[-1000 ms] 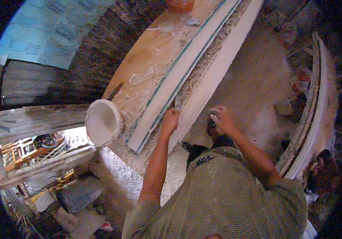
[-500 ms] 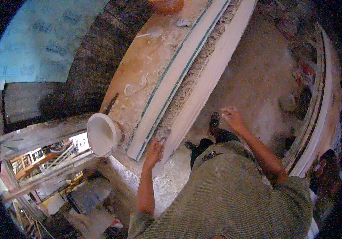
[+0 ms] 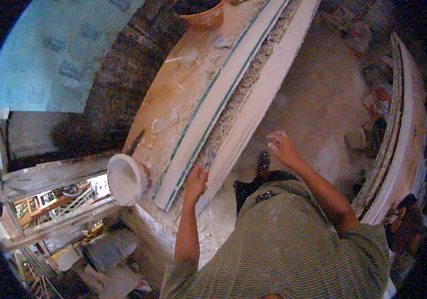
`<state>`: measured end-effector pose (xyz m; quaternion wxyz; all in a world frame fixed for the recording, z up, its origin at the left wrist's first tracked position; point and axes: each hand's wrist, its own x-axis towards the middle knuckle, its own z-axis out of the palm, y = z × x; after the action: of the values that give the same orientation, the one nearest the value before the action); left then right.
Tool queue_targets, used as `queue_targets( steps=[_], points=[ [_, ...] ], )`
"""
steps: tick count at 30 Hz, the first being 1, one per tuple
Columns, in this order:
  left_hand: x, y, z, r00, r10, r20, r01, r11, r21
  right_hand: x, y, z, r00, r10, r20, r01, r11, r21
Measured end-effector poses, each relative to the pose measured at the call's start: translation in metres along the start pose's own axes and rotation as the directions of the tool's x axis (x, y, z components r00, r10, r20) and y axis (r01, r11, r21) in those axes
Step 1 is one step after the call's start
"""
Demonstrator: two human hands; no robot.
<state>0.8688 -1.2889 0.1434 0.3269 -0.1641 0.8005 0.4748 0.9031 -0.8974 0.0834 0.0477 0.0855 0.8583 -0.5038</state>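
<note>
A long white moulding strip point(image 3: 213, 107) with green edges lies on the orange-brown tabletop point(image 3: 161, 92). Beside it, on my side, runs a second pale ridged strip point(image 3: 260, 117), and rough, crumbly greyish plaster point(image 3: 243, 89) fills the gap between them. At the near end of that gap is my left hand point(image 3: 197, 182), its fingers bent and closed; whatever they grip is hidden. My right hand point(image 3: 282, 147) hangs in the air to the right of the pale strip, fingers curled together with whitish tips. Anything in that pinch is too small to make out.
A white-rimmed bucket point(image 3: 123, 179) lies tilted at the table's near left corner. An orange basin point(image 3: 203, 16) stands at the far end. Another long board point(image 3: 397, 134) curves along the right side. Timber beams point(image 3: 59, 169) cross the left.
My left hand has moved slightly farther along the gap between the strips. The right hand has shifted a little left. The view has tilted, showing more of the basin.
</note>
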Motion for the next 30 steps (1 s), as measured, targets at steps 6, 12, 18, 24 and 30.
queue_targets(
  steps=[6, 12, 18, 24, 30],
  points=[
    [0.012, -0.01, -0.005, 0.998, -0.057, 0.036, 0.057, 0.998, -0.009, -0.023, 0.043, -0.013, 0.994, 0.099, -0.036, -0.101, 0.994, -0.046],
    [0.113, 0.077, 0.093, 0.975, 0.221, -0.001, -0.218, 0.962, 0.162, -0.033, 0.044, -0.017, 0.995, 0.099, -0.003, -0.099, 0.992, -0.083],
    [0.164, 0.145, 0.143, 0.911, 0.412, 0.032, -0.394, 0.843, 0.367, -0.013, 0.017, -0.03, 0.99, 0.142, 0.016, -0.141, 0.988, -0.06],
    [0.097, 0.082, 0.1, 0.893, 0.45, 0.014, -0.41, 0.8, 0.439, -0.002, 0.037, -0.045, 0.99, 0.055, -0.132, -0.074, 0.987, -0.143],
    [0.202, 0.11, 0.16, 0.91, 0.413, 0.035, -0.383, 0.806, 0.451, 0.0, 0.061, -0.05, 0.99, 0.049, -0.131, -0.069, 0.986, -0.151]
  ],
)
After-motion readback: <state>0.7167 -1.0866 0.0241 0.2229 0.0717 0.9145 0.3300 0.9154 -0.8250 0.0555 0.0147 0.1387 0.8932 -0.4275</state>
